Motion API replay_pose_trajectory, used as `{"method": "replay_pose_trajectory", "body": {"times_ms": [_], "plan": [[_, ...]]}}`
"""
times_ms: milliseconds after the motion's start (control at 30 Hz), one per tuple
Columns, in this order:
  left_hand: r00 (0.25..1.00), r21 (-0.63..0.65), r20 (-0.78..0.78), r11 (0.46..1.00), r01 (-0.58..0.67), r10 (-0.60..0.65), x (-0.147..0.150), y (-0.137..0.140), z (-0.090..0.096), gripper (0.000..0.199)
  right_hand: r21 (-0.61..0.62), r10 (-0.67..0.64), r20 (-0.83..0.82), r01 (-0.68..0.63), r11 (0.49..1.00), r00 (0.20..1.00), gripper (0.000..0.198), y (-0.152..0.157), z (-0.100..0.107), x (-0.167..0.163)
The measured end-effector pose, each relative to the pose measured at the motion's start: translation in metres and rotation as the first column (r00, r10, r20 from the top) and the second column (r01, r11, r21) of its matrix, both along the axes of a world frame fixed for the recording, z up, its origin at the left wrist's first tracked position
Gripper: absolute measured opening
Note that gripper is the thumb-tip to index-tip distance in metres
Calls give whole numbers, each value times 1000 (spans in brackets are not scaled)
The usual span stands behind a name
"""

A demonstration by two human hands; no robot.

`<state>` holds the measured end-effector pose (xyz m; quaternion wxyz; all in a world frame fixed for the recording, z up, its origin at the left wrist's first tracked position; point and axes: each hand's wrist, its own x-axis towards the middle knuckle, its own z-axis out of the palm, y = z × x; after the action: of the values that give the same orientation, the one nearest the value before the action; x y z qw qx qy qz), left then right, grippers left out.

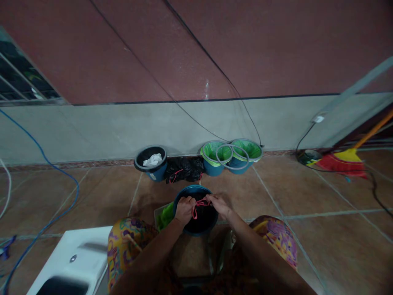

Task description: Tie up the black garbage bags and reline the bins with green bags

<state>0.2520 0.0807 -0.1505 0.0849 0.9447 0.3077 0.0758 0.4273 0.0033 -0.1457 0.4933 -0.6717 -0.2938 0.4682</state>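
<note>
A small blue bin (193,188) stands on the floor between my knees, with what looks like a black bag (202,217) inside it. Over its opening runs a red drawstring (201,203), looped in the middle. My left hand (183,209) has its fingers closed on one side of the string. My right hand (218,205) pinches the string on the other side with thumb and fingers. Left of the bin, a tray holds bright green material (166,214), partly hidden by my left arm.
By the wall are a black-lined bin (159,173) with white stuff, black bags with red ties (184,168), and two green-lined bins (211,167) (241,166) with loose grey rings. A white box-like object (75,256), a blue hose (46,157) and a red-yellow broom (345,163) flank me.
</note>
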Motion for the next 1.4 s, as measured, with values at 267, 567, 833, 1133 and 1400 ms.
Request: {"method": "replay_pose_trajectory", "body": {"times_ms": [267,567,833,1133,1400], "plan": [[995,-126,68,990,-67,76,-10,0,-8,24,-89,-283,-368,269,959,886,49,-12,19,20],[814,-804,70,515,-297,577,-13,9,-11,26,-276,-367,-150,318,907,918,38,-23,-4,27],[654,-989,143,129,70,743,3,3,2,35,-286,-243,-72,213,934,967,28,-17,10,20],[766,-946,310,263,190,563,11,4,-2,26,-54,247,195,-241,969,949,11,6,69,4],[890,-877,239,480,26,389,14,2,-8,22,187,246,204,-285,940,947,12,40,84,-17]]}}
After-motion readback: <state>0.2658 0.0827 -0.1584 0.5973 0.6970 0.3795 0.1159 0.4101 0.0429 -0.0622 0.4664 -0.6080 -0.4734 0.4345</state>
